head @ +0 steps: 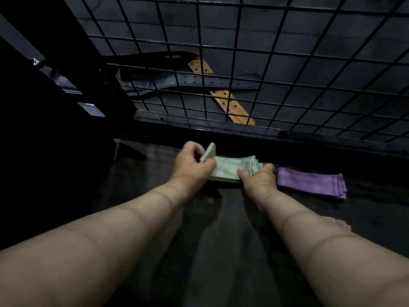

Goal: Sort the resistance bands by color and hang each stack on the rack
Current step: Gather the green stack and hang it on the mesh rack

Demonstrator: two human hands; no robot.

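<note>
Pale green bands (230,168) sat in a flat stack on the dark floor, one end curled up in my left hand (192,162). Purple stack (309,185) lay just right, edges fanned. Maybe a pink pile (338,224) nearer me, too dim.

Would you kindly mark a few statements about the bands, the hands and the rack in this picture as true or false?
1. The left hand grips one end of the green bands. True.
2. The purple bands hang on the wire rack. False: they lie flat on the dark surface, to the right of the green ones.
3. The right hand holds the purple bands. False: it holds the green bands, thumb on top.
4. A tan perforated belt lies behind the rack's grid. True.
</note>
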